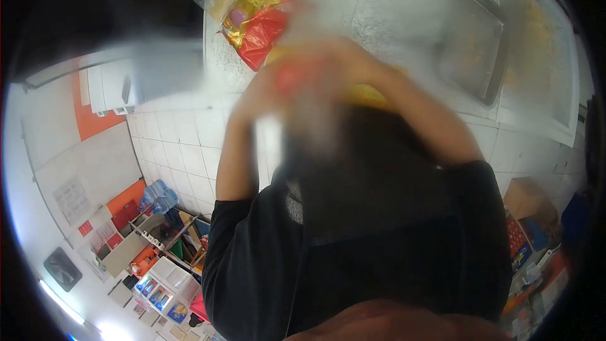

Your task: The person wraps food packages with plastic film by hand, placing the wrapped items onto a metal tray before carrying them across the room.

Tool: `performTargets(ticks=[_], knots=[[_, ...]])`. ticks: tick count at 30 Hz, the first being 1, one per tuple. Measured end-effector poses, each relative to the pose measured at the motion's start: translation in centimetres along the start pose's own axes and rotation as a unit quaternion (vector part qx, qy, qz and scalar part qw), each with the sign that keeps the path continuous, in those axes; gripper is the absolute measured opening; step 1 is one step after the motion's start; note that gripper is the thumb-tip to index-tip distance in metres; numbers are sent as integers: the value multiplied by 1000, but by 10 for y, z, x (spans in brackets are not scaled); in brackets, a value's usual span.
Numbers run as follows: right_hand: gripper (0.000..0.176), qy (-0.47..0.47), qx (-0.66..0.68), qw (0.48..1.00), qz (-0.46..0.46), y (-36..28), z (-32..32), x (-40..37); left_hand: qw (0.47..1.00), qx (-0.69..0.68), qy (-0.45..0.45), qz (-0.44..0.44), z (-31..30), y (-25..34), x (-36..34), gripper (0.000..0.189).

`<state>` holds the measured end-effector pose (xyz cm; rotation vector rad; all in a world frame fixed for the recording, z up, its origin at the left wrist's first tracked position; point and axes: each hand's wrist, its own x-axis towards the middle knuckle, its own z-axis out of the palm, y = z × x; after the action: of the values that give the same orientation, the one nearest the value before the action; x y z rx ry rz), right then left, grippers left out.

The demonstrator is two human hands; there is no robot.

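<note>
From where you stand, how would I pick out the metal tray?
Find the white work surface in front of the person. Look to its right side, beyond the right forearm, for a shallow grey tray. Its firm rim and rounded corners set it apart from the crinkled red and gold packet on the left.

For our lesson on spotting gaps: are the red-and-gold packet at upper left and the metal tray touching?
Apart: the head view shows pale surface between the packet and the tray.
</note>
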<state>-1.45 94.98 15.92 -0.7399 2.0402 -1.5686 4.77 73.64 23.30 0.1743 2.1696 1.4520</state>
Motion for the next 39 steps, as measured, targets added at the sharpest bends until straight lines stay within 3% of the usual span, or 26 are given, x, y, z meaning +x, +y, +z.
performTargets(ticks=[2,5,7,13,17,19,28,35,39], knots=[[15,20,4,999,-33,5,6,-5,1000,-3,-6,-4,-1,0,2,69],[17,77,85,993,16,-9,15,-28,998,-55,5,-21,-2,-2,4,68],[16,68,-173,981,47,-32,9,-47,997,-77,3,-11,-3,-2,5,67],[13,76,-383,921,-6,-18,25,-61,985,-153,35,-67,0,5,0,63],[12,139,-323,936,-23,-17,22,-63,986,-146,20,-76,-1,4,0,60],[11,187,-200,962,20,-8,24,-62,992,-117,-3,-39,-1,8,1,59],[14,154,-279,945,67,-7,5,-88,990,-136,-2,-38,-9,0,-13,71],[16,82,-346,932,73,-25,-15,-99,996,-88,23,-6,-14,21,-24,67],[22,147,-199,959,136,-46,-16,-105,992,-118,45,21,-12,11,-22,65]])
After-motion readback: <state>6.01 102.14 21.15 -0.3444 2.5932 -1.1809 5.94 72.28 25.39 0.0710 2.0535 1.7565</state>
